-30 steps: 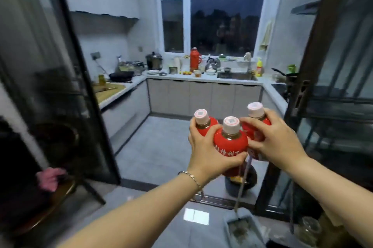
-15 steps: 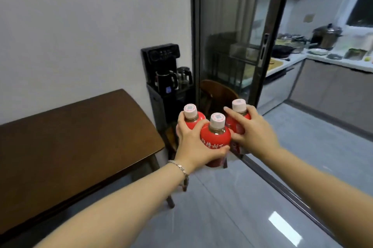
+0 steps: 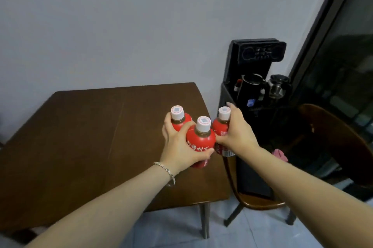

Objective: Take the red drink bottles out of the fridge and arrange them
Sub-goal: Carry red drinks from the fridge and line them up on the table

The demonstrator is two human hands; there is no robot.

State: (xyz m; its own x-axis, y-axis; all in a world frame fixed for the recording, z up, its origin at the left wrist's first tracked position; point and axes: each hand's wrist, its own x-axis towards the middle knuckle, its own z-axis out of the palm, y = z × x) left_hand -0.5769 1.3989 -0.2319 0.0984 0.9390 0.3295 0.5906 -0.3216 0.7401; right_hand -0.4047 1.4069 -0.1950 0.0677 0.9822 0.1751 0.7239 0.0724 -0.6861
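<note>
Three red drink bottles with white caps are bunched together in the air above the right part of a dark brown wooden table [image 3: 80,136]. My left hand [image 3: 179,146] grips the front bottle [image 3: 200,138] and the left bottle [image 3: 180,119], its thumb between them. My right hand [image 3: 238,132] grips the right bottle [image 3: 221,126], with the index finger up beside its cap. All bottles are upright. The lower halves are hidden by my fingers.
A black water dispenser [image 3: 256,90] with a kettle and a glass pot stands against the wall right of the table. A brown wooden chair [image 3: 333,146] with a pink cloth [image 3: 279,155] sits beside it. A dark sliding glass door [image 3: 343,45] is at far right.
My view has swung left from the kitchen doorway to the table. Both hands have carried the three bottles over the table's right part, with the same hold.
</note>
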